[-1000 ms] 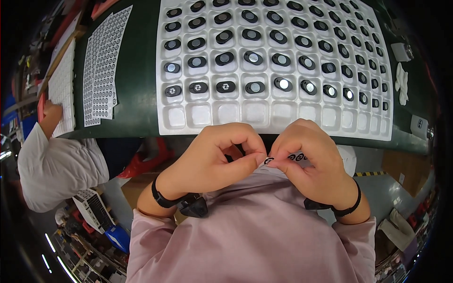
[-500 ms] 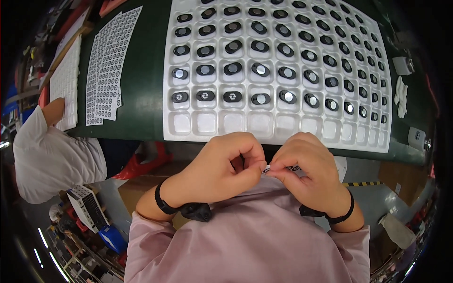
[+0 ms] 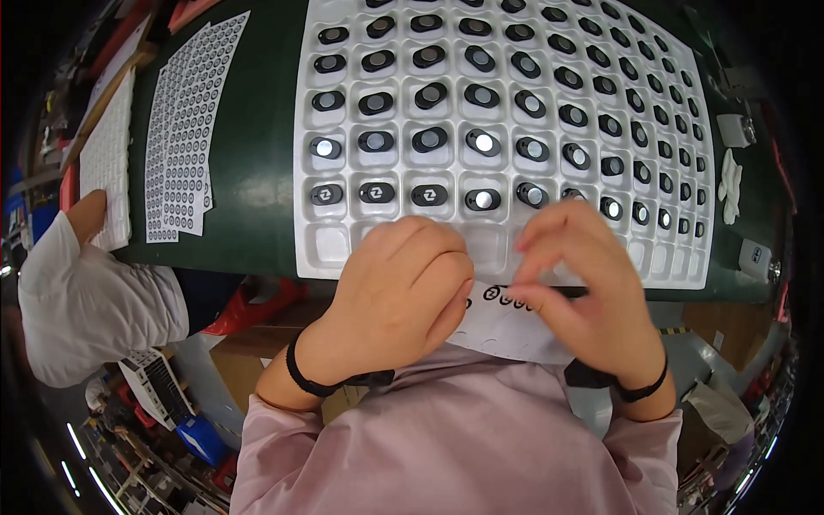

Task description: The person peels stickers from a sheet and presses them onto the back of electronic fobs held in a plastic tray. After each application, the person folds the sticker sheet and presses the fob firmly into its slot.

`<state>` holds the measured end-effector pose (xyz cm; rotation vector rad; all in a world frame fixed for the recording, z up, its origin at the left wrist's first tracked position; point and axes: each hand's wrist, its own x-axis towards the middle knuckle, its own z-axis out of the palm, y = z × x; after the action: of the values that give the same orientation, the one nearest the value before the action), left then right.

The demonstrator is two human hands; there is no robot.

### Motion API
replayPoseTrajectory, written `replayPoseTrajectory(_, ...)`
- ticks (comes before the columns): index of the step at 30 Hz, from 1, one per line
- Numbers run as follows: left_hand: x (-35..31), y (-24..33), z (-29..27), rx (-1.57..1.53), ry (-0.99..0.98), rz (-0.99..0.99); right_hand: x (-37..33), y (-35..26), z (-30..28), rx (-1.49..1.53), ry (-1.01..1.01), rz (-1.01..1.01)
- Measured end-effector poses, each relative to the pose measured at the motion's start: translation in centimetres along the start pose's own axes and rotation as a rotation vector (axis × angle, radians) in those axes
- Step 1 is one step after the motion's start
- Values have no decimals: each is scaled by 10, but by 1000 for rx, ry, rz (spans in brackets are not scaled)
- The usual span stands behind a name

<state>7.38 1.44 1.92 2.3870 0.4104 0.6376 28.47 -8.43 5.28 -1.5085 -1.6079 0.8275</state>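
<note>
My left hand (image 3: 408, 287), its fingers curled closed, grips a white sheet of round black-and-white stickers (image 3: 506, 330) below the tray's front edge. My right hand (image 3: 584, 283) is over the sheet's right part, thumb and forefinger apart. It is slightly blurred, and I cannot see a sticker on its fingertips. Beyond both hands lies a white compartment tray (image 3: 328, 245), with small black oval devices (image 3: 482, 200) in its rows. Most show a silvery round face. Three at the left of the nearest filled row bear a white logo, one being the logo-marked device (image 3: 429, 196).
More sticker sheets (image 3: 193, 129) lie on the dark green table (image 3: 249, 172), left of the tray. At the far left, a person in a white shirt (image 3: 103, 300) rests an arm by another white tray (image 3: 112, 163). A crumpled white piece (image 3: 730, 189) and small white boxes (image 3: 757, 257) are at right.
The sticker sheet has come into fuller view between my hands. My right hand has parted from my left and its fingers have spread. The left has turned knuckles up.
</note>
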Motion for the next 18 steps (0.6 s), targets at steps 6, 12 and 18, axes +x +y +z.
replayPoseTrajectory(6, -3, -5, 11, 172, 5, 48, 40, 21, -5, -145, -64, 26)
replayPoseTrajectory(12, -4, -8, 14, 344, -41, 81, 54, 35, -1, -299, -163, -12)
replayPoseTrajectory(18, -5, -10, 18, 386, -19, 105, 56, 41, 1, -310, -153, -22)
